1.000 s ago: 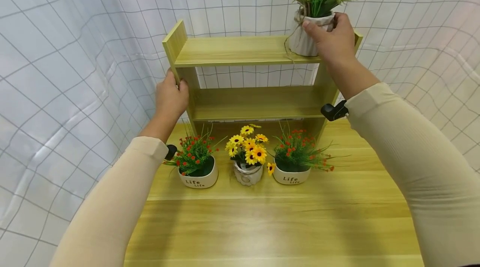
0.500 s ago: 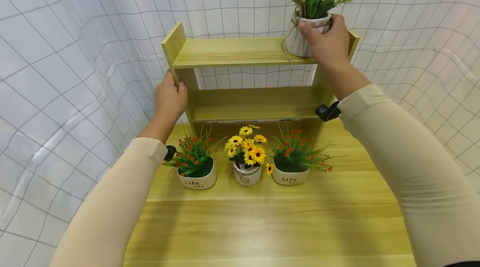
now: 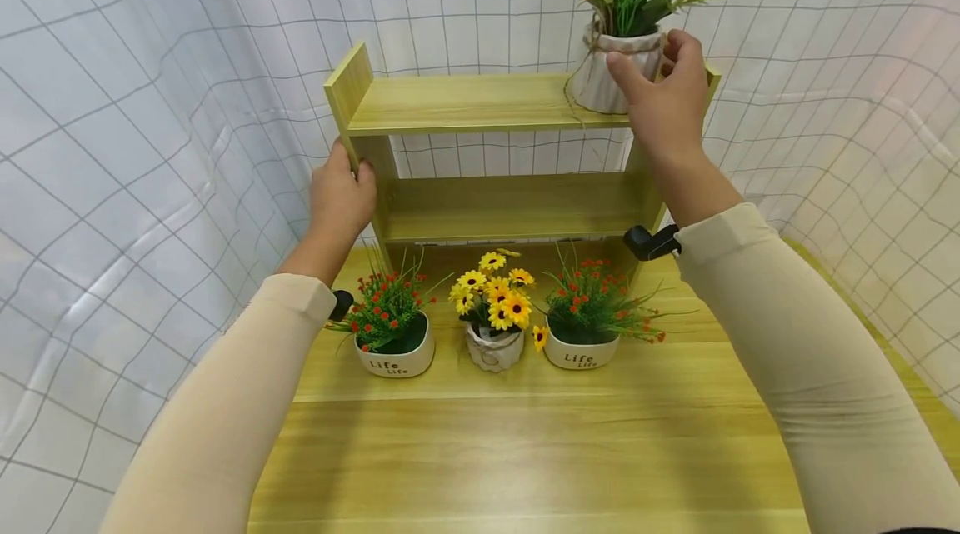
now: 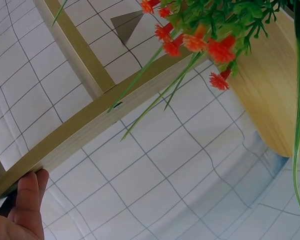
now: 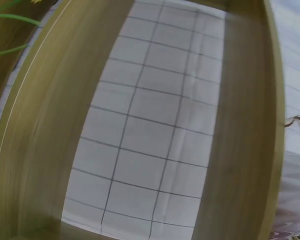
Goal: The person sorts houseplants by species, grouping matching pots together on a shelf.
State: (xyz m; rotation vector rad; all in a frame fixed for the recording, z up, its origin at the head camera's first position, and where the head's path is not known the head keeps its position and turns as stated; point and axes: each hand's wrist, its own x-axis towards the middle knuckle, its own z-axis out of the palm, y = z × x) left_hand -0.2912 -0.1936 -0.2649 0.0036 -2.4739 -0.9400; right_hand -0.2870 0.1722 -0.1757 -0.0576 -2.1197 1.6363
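Note:
A wooden shelf rack (image 3: 495,101) stands upright on the table. My left hand (image 3: 343,194) grips its left side panel; in the left wrist view the fingers (image 4: 29,200) lie against the panel's edge. On the right end of the top board stands a white ribbed pot (image 3: 606,80) of mixed flowers, twine tied round it. At its right side is my right hand (image 3: 667,105), the thumb over the pot's front and the fingers loosely bent beside it. In the right wrist view only the pot's edge (image 5: 295,185) and twine show, the hand out of sight.
In front of the rack stand two white oval pots (image 3: 396,361) (image 3: 581,353) with small red flowers and grassy leaves. Between them is a small pot (image 3: 495,349) of yellow flowers. The wooden table (image 3: 480,451) spreads forward, and a checked curtain (image 3: 465,1) hangs behind.
The flower pot shifted slightly left on the top board, then stayed put. My right hand has since loosened and edged right. The left hand keeps its place on the rack.

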